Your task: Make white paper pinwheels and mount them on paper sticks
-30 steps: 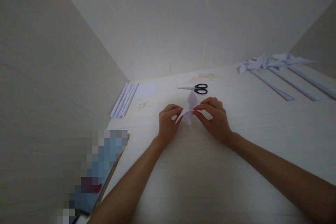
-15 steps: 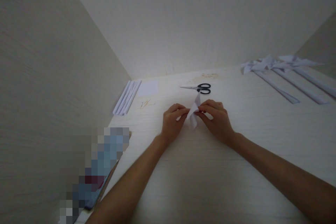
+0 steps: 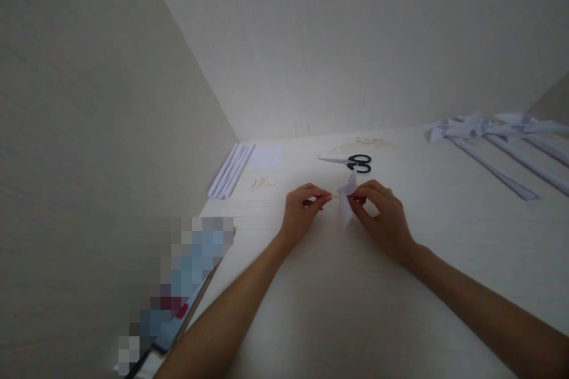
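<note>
Between the fingertips of my left hand is a thin pale toothpick, its far end reaching to a folded white paper pinwheel. My right hand pinches that pinwheel from its right side, and one blade of paper points up while another hangs down. Whether the toothpick passes through the paper is hidden by the folds and fingers. Just beyond the pinwheel lie black-handled scissors, blades pointing left.
Several rolled white paper tubes lie at the back left beside a flat paper sheet. Loose toothpicks rest in front. At right are paper pinwheels on tubes. Small tan scraps lie near the wall. A pixelated item is at left.
My left hand has drawn a little away from the paper, so the toothpick now shows between them. The pinwheel has turned in my right hand. The whole view has shifted slightly.
</note>
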Tool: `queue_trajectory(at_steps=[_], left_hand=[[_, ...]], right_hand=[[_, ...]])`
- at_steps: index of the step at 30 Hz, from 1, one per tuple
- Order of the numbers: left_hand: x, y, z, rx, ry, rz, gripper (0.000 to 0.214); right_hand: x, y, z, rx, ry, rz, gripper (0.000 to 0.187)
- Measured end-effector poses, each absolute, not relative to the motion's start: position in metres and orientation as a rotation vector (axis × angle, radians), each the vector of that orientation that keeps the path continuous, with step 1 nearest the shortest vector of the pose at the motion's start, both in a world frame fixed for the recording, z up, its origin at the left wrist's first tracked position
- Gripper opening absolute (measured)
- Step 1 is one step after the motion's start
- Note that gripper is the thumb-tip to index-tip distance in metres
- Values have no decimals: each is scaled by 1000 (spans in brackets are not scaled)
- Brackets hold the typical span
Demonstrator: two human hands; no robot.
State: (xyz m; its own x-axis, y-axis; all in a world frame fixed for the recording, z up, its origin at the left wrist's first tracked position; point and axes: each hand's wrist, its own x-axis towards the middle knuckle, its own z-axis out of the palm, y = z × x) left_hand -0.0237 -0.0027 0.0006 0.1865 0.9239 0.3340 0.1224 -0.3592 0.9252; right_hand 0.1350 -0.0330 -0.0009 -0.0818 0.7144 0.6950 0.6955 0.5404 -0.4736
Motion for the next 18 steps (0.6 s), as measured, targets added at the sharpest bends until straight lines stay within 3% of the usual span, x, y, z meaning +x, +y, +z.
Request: queue_trajectory(at_steps=[18], left_hand=[[-25, -4, 1, 1444, 991, 1182, 13]], right_hand=[[133, -30, -6, -1127, -1811, 82, 8]])
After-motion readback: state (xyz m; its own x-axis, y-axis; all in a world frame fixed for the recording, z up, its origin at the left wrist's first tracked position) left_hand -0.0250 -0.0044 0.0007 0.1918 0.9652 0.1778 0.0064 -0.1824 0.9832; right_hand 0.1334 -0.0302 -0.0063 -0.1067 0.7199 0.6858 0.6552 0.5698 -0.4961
